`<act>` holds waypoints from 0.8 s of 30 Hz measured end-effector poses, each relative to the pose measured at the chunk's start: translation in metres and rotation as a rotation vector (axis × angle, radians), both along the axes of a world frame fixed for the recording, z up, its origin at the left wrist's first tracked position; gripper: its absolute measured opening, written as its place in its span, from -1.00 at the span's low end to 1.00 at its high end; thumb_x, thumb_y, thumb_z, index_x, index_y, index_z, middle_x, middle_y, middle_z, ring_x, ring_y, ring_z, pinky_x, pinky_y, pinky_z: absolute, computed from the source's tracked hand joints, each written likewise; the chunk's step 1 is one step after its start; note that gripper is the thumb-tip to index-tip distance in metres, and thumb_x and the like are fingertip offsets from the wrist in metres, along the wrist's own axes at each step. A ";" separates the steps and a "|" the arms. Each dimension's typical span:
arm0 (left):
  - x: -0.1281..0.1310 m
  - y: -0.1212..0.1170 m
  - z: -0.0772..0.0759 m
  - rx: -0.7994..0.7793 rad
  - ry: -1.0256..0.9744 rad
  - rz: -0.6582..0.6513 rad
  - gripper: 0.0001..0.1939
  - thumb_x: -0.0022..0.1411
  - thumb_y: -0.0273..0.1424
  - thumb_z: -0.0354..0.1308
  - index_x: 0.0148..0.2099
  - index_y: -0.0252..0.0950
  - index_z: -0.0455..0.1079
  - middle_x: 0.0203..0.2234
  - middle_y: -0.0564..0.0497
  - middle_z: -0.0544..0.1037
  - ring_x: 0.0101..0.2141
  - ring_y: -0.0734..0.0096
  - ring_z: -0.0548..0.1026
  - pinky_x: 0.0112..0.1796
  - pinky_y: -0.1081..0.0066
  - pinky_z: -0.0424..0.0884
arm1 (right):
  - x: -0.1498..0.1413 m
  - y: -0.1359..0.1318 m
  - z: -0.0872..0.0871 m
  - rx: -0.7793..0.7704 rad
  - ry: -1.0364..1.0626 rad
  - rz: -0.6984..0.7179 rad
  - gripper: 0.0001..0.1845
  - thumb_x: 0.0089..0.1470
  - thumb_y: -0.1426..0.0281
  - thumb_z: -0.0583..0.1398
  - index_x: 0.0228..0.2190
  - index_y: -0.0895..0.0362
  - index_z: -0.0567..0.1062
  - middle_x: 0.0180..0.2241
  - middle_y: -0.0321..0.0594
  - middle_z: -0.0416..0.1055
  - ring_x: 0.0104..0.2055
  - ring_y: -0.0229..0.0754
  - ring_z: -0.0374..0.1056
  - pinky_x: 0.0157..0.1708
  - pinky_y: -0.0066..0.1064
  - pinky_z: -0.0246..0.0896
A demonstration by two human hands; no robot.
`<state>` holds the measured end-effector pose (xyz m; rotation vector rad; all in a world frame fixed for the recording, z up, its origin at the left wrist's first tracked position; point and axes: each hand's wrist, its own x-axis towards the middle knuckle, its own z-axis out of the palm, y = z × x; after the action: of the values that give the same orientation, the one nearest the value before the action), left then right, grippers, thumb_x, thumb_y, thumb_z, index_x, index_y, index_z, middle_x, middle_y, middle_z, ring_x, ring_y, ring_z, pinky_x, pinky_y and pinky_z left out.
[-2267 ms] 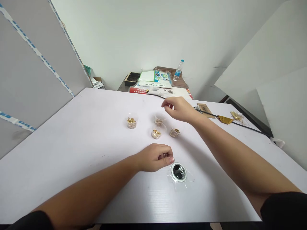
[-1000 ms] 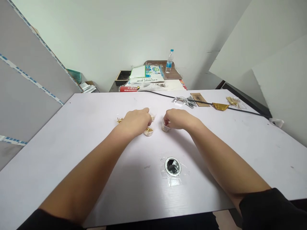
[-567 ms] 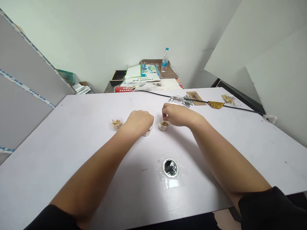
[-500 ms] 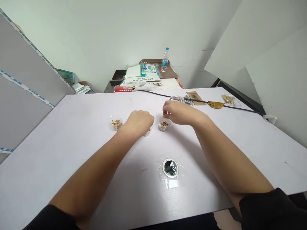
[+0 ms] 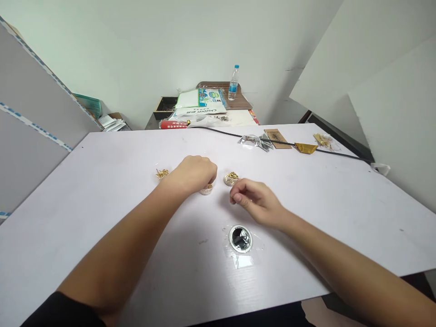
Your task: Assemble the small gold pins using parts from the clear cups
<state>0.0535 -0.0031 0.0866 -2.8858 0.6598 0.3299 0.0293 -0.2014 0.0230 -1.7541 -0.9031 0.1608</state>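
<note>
Three small clear cups of gold-coloured metal pieces stand in a row on the white table. My left hand (image 5: 197, 172) is over the middle cup (image 5: 206, 190), its fingers curled down at the rim; their tips are hidden, so what they hold does not show. Partly behind my left wrist is the left cup (image 5: 162, 174), with longish gold pins. Just in front of the right cup (image 5: 231, 178) is my right hand (image 5: 255, 197), raised over the table with thumb and fingertips pinched together. Anything between them is too small to make out.
A round metal-rimmed hole (image 5: 240, 239) with clear tape is near the table's front. A black cable (image 5: 221, 132) crosses the back, by silver screws in a bag (image 5: 264, 142), a cardboard piece (image 5: 277, 138) and a gold packet (image 5: 305, 148). A water bottle (image 5: 233, 84) stands beyond.
My right hand has come away from the right cup, moving toward me, with its fingertips pinched. My left hand stays at the middle cup, nearly still.
</note>
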 end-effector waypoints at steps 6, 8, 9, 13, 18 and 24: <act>0.001 0.009 0.001 -0.076 -0.011 0.014 -0.78 0.08 -0.53 0.13 -0.24 -0.22 0.54 -0.40 -0.08 0.54 -0.33 0.25 0.47 -0.37 0.40 0.19 | -0.006 0.010 -0.037 -0.009 0.194 -0.050 -0.64 0.28 0.15 0.06 -0.38 0.19 0.31 -0.48 -0.24 0.33 -0.47 -0.33 0.19 -0.45 -0.50 0.12; 0.002 0.012 0.001 -0.087 -0.024 0.013 -0.78 0.12 -0.51 0.10 -0.22 -0.21 0.53 -0.38 -0.07 0.54 -0.33 0.27 0.46 -0.36 0.41 0.19 | -0.005 0.009 -0.036 -0.032 0.204 -0.046 -0.61 0.27 0.10 0.06 -0.38 0.18 0.31 -0.49 -0.25 0.32 -0.48 -0.33 0.18 -0.47 -0.50 0.09; 0.003 0.014 0.001 -0.099 -0.027 0.009 -0.78 0.13 -0.50 0.09 -0.23 -0.21 0.53 -0.36 -0.06 0.55 -0.32 0.27 0.46 -0.36 0.41 0.19 | -0.004 0.008 -0.036 -0.035 0.210 -0.051 -0.60 0.27 0.09 0.06 -0.38 0.18 0.31 -0.50 -0.25 0.33 -0.48 -0.33 0.19 -0.47 -0.50 0.08; 0.002 0.020 0.008 -0.310 -0.061 -0.016 -0.82 0.18 -0.49 0.08 -0.28 -0.22 0.51 -0.34 0.03 0.58 -0.28 0.32 0.46 -0.31 0.42 0.23 | -0.002 0.006 -0.035 -0.014 0.220 -0.061 -0.57 0.27 0.05 0.05 -0.37 0.18 0.31 -0.49 -0.23 0.34 -0.45 -0.30 0.22 -0.43 -0.48 0.11; -0.012 0.013 0.012 -1.032 0.013 0.081 -0.83 0.25 -0.49 0.04 -0.17 -0.31 0.45 -0.38 0.02 0.50 -0.41 0.48 0.43 -0.38 0.48 0.33 | -0.002 0.010 -0.035 0.137 0.313 -0.050 -0.54 0.26 0.00 0.04 -0.36 0.16 0.23 -0.50 -0.28 0.30 -0.46 -0.31 0.19 -0.40 -0.45 0.12; -0.050 -0.013 -0.048 -1.801 0.425 0.249 -0.78 0.21 -0.31 0.25 -0.25 -0.37 0.35 -0.59 0.07 0.40 -0.56 0.57 0.37 -0.51 0.53 0.33 | -0.004 0.010 -0.033 0.245 0.418 -0.021 -0.51 0.24 -0.05 0.04 -0.40 0.14 0.21 -0.52 -0.28 0.30 -0.44 -0.26 0.25 -0.34 -0.38 0.20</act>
<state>0.0035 -0.0166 0.0387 -4.7155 0.9428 0.5883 0.0252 -0.1918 -0.0104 -1.4297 -0.5718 0.3720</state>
